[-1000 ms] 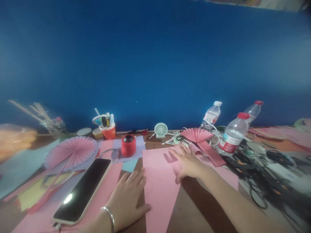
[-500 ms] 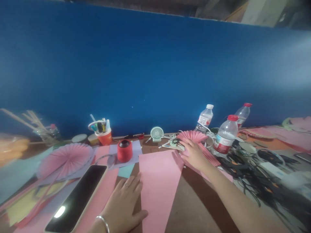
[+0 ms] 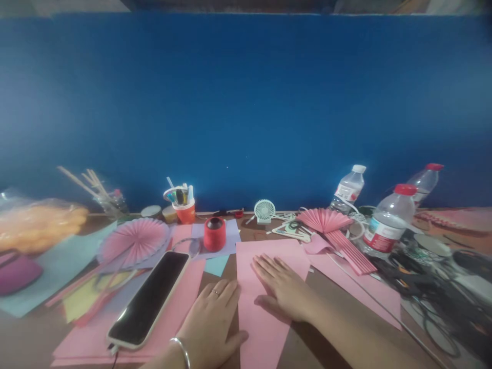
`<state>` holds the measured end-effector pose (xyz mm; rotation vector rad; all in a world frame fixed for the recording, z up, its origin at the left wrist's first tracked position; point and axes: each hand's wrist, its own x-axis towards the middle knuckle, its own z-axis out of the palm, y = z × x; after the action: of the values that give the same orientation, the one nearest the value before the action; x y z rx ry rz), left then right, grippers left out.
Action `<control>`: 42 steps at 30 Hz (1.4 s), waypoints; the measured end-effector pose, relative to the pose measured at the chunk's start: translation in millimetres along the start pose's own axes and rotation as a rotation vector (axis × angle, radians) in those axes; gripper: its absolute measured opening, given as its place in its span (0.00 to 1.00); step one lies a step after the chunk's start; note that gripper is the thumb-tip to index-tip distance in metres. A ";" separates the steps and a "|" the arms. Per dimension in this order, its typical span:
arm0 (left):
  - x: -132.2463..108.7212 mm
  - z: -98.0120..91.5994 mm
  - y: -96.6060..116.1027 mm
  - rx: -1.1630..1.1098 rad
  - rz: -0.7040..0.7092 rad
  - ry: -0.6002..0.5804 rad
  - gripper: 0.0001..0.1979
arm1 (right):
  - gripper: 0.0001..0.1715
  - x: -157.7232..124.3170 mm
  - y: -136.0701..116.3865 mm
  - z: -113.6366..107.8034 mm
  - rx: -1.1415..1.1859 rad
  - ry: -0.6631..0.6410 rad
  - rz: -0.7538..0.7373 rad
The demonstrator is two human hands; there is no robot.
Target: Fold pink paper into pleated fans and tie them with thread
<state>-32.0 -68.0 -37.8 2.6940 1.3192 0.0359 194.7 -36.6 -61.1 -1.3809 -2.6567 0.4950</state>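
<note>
A long sheet of pink paper [image 3: 261, 328] lies on the brown table in front of me. My right hand [image 3: 280, 287] rests flat on its upper part, fingers extended and thumb apart. At the sheet's left edge lies my left hand [image 3: 211, 323], open and palm down, a ring on one finger and a bangle at the wrist; its thumb touches the paper. Right of the sheet is a pleated pink paper fan [image 3: 325, 220] with a folded pink strip [image 3: 351, 251]. More pink paper [image 3: 369, 292] lies beneath that strip.
A phone [image 3: 151, 297] lies on pink sheets at left, near a round pleated pink fan [image 3: 134, 238]. Behind stand a red thread spool [image 3: 214, 234], a cup of pens [image 3: 185, 210] and a small fan [image 3: 264, 211]. Water bottles [image 3: 390, 220] and black cables [image 3: 411, 271] crowd the right.
My right hand has moved left from beside the pleated fan onto the pink sheet. The left hand stays at the sheet's left edge. The view has shifted, so objects appear farther right.
</note>
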 end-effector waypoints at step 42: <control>9.2 14.5 -20.9 -0.118 0.129 -0.056 0.34 | 0.37 4.6 -23.5 -7.3 0.102 0.068 -0.046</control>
<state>-41.6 -49.8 -55.4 2.6551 1.0908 0.0495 175.5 -43.7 -46.7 -1.2822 -2.5652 0.5593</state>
